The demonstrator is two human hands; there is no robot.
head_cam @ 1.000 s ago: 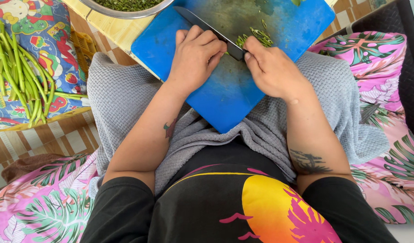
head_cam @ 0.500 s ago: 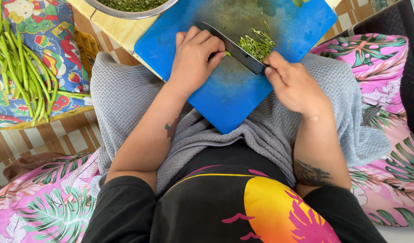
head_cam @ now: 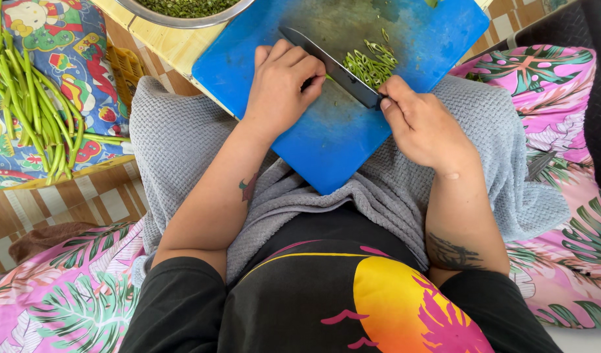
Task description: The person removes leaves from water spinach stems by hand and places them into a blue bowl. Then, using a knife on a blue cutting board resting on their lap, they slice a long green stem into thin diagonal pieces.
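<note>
Right hand (head_cam: 423, 127): grip wrapped tight around the handle of a kitchen knife (head_cam: 330, 65); handle hidden inside the fist. The dark, flat blade runs up and left from that grip, edge down on the blue plastic cutting board (head_cam: 339, 140).

Left hand (head_cam: 281, 85): fingers curled together, knuckles up, just left of the blade; grip pinched on a green stalk, only its tip showing at the fingertips.

Sliced green pieces (head_cam: 371, 62): thin, slanted ovals in a loose heap just beyond the blade, above the right grip.

The board is smooth, stained green, and lies on a grey waffle-weave towel (head_cam: 176, 140) over the lap.

Far left of both grips: a bundle of long green beans (head_cam: 32, 111) on patterned cloth. Above the left grip: a metal bowl (head_cam: 183, 16) of chopped greens, rim only.
</note>
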